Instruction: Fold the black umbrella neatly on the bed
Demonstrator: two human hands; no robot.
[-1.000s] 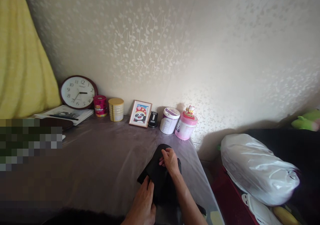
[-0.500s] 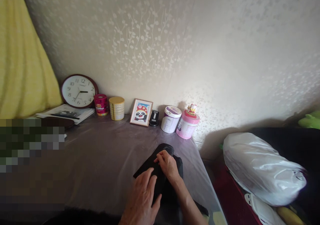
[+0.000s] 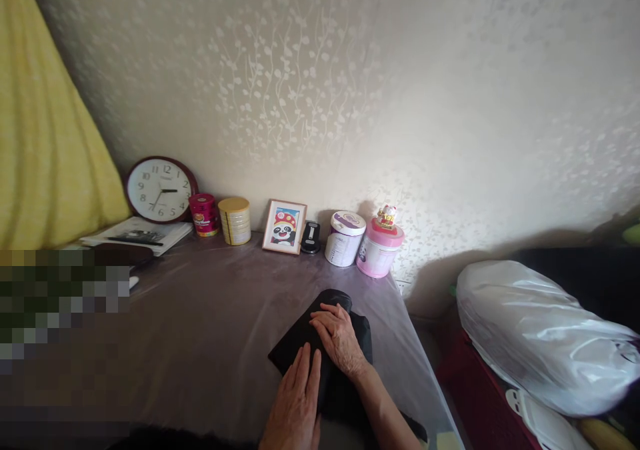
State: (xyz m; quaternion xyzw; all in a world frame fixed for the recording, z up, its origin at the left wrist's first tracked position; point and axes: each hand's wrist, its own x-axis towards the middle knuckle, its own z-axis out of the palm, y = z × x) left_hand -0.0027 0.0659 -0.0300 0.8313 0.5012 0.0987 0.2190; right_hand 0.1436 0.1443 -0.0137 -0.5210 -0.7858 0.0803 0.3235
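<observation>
A black piece of folded cloth (image 3: 299, 338) lies on the table near its right edge; its exact kind does not show. My left hand (image 3: 296, 397) rests flat on its near left part, fingers stretched out and pointing away from me. Across the upper right of the cloth lies my right hand (image 3: 339, 335), palm down with its fingers extended to the left. Both hands press on the fabric without gripping it. More black fabric shows below and right of my right forearm.
Along the wall stand a clock (image 3: 162, 190), a red can (image 3: 204, 215), a yellow-lidded can (image 3: 235, 222), a framed panda picture (image 3: 284, 227), a white tub (image 3: 345, 240) and a pink tub (image 3: 379, 251) topped by a cat figurine (image 3: 387, 217). A white plastic bag (image 3: 540, 330) sits beyond the table's right edge.
My left hand has come down onto the cloth and moved slightly right. The fingers of my right hand have gone from curled to laid flat. The view has shifted a little.
</observation>
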